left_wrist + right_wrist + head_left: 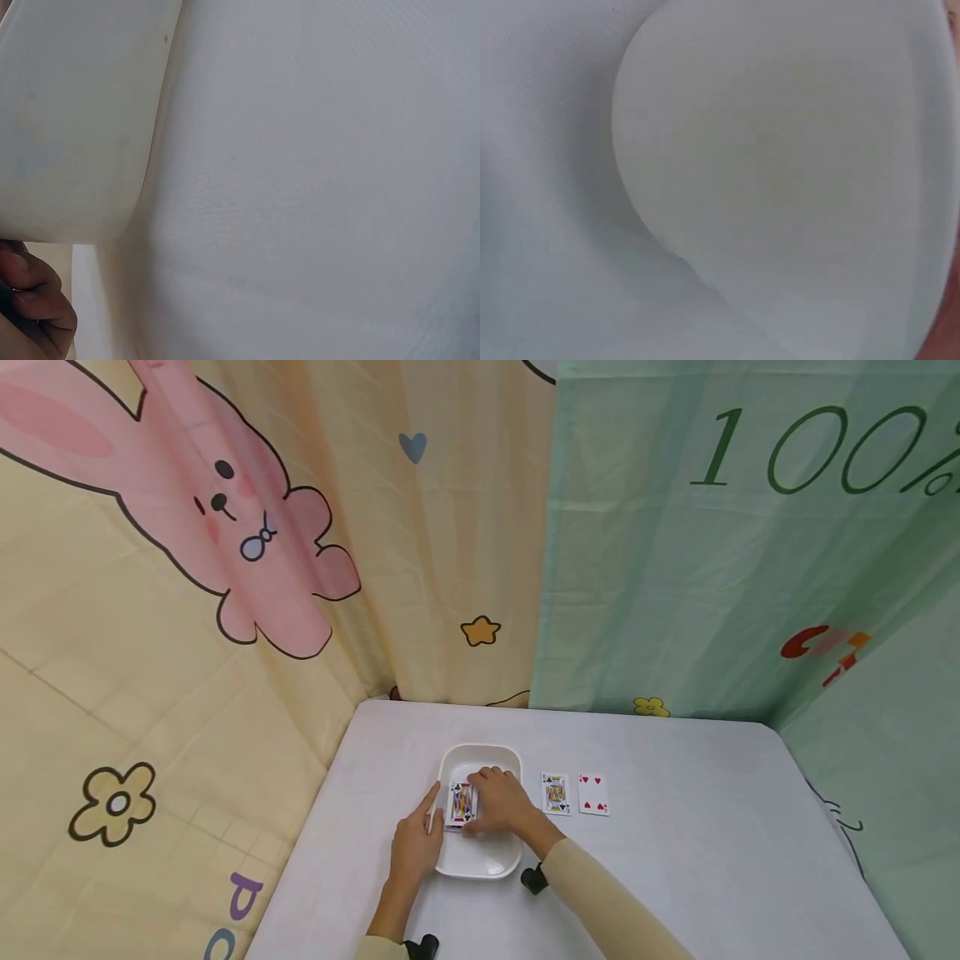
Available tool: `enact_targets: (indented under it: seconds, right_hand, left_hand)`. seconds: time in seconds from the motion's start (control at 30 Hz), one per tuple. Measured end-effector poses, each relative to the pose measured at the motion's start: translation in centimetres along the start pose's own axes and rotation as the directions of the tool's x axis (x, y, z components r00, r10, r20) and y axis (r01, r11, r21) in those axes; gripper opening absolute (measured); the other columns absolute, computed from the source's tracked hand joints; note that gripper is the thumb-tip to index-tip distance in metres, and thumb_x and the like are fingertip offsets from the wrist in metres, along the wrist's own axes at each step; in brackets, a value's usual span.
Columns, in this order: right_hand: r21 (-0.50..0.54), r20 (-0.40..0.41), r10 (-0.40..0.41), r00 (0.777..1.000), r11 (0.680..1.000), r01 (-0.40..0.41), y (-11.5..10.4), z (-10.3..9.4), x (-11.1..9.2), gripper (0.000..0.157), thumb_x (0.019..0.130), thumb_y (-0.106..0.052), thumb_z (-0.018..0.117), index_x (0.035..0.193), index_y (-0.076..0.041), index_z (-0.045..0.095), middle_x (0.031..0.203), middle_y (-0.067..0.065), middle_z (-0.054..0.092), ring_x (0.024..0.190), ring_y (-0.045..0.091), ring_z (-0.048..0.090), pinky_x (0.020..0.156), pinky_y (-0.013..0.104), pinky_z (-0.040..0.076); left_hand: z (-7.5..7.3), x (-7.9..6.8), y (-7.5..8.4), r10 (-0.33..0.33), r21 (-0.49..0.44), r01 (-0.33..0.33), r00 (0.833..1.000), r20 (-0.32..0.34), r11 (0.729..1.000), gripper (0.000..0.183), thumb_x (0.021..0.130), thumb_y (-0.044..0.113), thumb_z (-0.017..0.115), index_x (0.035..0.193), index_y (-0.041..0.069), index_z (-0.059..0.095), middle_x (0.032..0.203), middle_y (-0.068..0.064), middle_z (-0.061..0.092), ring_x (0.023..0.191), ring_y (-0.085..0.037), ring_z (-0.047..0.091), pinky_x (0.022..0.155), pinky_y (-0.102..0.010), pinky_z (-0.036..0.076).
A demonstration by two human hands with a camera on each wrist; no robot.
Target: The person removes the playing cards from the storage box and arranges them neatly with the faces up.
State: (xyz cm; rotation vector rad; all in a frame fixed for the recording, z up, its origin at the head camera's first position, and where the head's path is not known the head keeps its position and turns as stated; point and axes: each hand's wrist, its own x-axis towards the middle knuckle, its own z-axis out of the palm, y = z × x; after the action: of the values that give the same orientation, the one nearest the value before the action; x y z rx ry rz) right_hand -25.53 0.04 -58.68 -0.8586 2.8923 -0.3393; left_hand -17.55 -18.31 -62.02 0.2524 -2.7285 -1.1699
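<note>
A white tray (480, 864) stands on the table with a small stack of playing cards (461, 803) in its left half; a face card with club marks is on top. My left hand (414, 843) holds the tray's left rim, and its curled fingers (37, 292) show beside the tray wall in the left wrist view. Over the tray, my right hand (504, 802) grips the stack along its right side, thumb near the lower edge and fingers near the upper one. The cards are hidden in both wrist views.
Two face-up cards lie right of the tray: a face card (556, 794) and a hearts card (593, 795). White cloth covers the table (675, 860). Printed curtains (450, 527) hang behind and at both sides.
</note>
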Motion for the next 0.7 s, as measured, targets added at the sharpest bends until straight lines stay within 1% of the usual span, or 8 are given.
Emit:
enact_targets:
  seconds: [0.07, 0.2, 0.33, 0.43, 0.6, 0.7]
  right_hand:
    - [0.016, -0.018, 0.001, 1.000, 1.000, 0.000, 0.4, -0.5, -0.4, 0.095, 0.068, -0.067, 0.086, 0.142, -0.014, 0.058, 0.137, 0.006, 0.063, 0.127, 0.026, 0.056, 0.110, 0.047, 0.044]
    - [0.043, -0.047, 0.010, 0.999, 0.999, -0.008, 1.6, -1.4, -1.2, 0.093, 0.071, -0.066, 0.084, 0.144, -0.015, 0.057, 0.139, 0.006, 0.062, 0.128, 0.025, 0.055, 0.110, 0.046, 0.044]
    - [0.135, -0.071, 0.035, 0.997, 0.990, -0.025, 2.9, -2.7, -2.2, 0.091, 0.073, -0.059, 0.086, 0.145, -0.012, 0.057, 0.142, 0.009, 0.060, 0.130, 0.027, 0.055, 0.112, 0.047, 0.044]
    - [0.174, -0.087, 0.058, 0.995, 0.984, -0.042, 4.0, -3.5, -2.9, 0.090, 0.073, -0.056, 0.087, 0.145, -0.012, 0.056, 0.143, 0.009, 0.059, 0.131, 0.028, 0.054, 0.112, 0.047, 0.044]
    - [0.161, -0.096, 0.081, 0.992, 0.985, -0.065, 6.1, -4.7, -4.0, 0.091, 0.073, -0.055, 0.088, 0.147, -0.013, 0.055, 0.143, 0.007, 0.059, 0.133, 0.027, 0.053, 0.114, 0.048, 0.042]
    - [0.138, -0.111, 0.091, 0.990, 0.988, -0.075, 7.5, -5.6, -4.7, 0.091, 0.073, -0.055, 0.088, 0.147, -0.013, 0.055, 0.143, 0.008, 0.059, 0.133, 0.028, 0.053, 0.113, 0.048, 0.043]
  left_hand:
    - [0.0, 0.0, 0.0, 0.002, 0.004, -0.002, 1.000, -0.004, 1.000, 0.052, 0.102, 0.025, 0.062, 0.152, 0.035, 0.052, 0.055, 0.003, 0.043, 0.053, -0.014, 0.040, 0.052, -0.031, 0.035]
    - [0.2, 0.0, 0.0, -0.008, 0.021, 0.008, 1.000, -0.008, 1.000, 0.052, 0.103, 0.025, 0.061, 0.152, 0.036, 0.051, 0.057, 0.002, 0.044, 0.054, -0.015, 0.042, 0.052, -0.031, 0.035]
    - [0.4, 0.0, 0.2, -0.009, 0.020, 0.010, 1.000, -0.014, 1.000, 0.052, 0.102, 0.025, 0.062, 0.152, 0.035, 0.052, 0.056, 0.002, 0.045, 0.051, -0.014, 0.041, 0.050, -0.030, 0.035]
    - [0.5, 0.0, 0.3, 0.001, 0.020, 0.000, 1.000, -0.014, 1.000, 0.053, 0.101, 0.024, 0.063, 0.152, 0.033, 0.053, 0.055, 0.002, 0.046, 0.050, -0.013, 0.041, 0.048, -0.029, 0.035]
    - [0.2, 0.0, 0.5, -0.021, 0.019, 0.021, 1.000, 0.000, 1.000, 0.058, 0.098, 0.019, 0.066, 0.152, 0.035, 0.052, 0.055, 0.003, 0.042, 0.048, -0.012, 0.035, 0.046, -0.028, 0.034]
    - [0.0, -0.1, 0.6, -0.036, 0.022, 0.036, 0.999, 0.016, 0.999, 0.061, 0.096, 0.017, 0.066, 0.152, 0.035, 0.051, 0.055, 0.003, 0.041, 0.048, -0.012, 0.035, 0.046, -0.028, 0.034]
